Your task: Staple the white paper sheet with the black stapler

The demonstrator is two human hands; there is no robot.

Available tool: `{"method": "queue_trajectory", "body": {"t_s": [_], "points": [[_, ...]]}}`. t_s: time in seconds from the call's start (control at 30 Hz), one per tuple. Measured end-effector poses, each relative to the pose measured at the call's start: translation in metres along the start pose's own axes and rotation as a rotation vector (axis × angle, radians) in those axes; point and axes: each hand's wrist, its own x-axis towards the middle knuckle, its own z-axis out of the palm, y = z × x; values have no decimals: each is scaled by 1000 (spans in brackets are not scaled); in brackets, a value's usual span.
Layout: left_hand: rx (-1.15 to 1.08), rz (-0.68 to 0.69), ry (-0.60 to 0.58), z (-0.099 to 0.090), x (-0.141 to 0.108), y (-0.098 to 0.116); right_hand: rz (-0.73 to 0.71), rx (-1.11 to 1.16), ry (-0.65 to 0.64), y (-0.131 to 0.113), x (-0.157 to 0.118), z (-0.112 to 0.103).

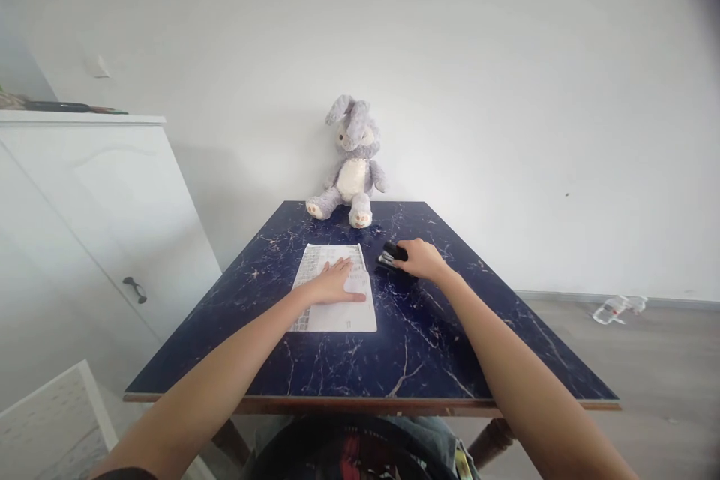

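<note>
My left hand point(336, 283) lies flat on a sheaf of printed paper point(337, 317), fingers spread and thumb pointing right. The paper rests on the dark blue marbled table point(337, 367), its left part covered with a grid-like print. To the right of the paper, my right hand point(421, 259) is closed around a black stapler point(389, 253). The stapler's front end, with a shiny metal part, points left toward the paper but stays apart from it. My fingers partly hide the stapler's rear.
A grey plush rabbit point(354, 176) sits at the table's far edge against the white wall. At left stands a white cabinet point(112, 202) with a dark handle. A framed panel point(53, 427) is low at left. Clear plastic packaging point(613, 309) lies on the floor at right.
</note>
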Motion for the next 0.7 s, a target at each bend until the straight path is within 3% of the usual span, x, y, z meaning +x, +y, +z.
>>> {"method": "queue_trajectory", "body": {"t_s": [0.1,0.2,0.3,0.47,0.6,0.7], "points": [[-96,-10,22,-7,-1,-2,12,149,112,-21,0,8],[-177,8,114,-12,-2,-5,-140,272,94,-50,-1,15],[-148,55,137,-14,-6,-3,-201,289,84,-64,-1,16],[-49,66,47,-12,-13,6,-168,244,81,-36,-1,7],[-71,116,47,-10,-14,6,-170,154,-73,-8,-2,-2],[-57,192,66,-9,-13,6,-248,172,-177,-5,-4,-6]]}}
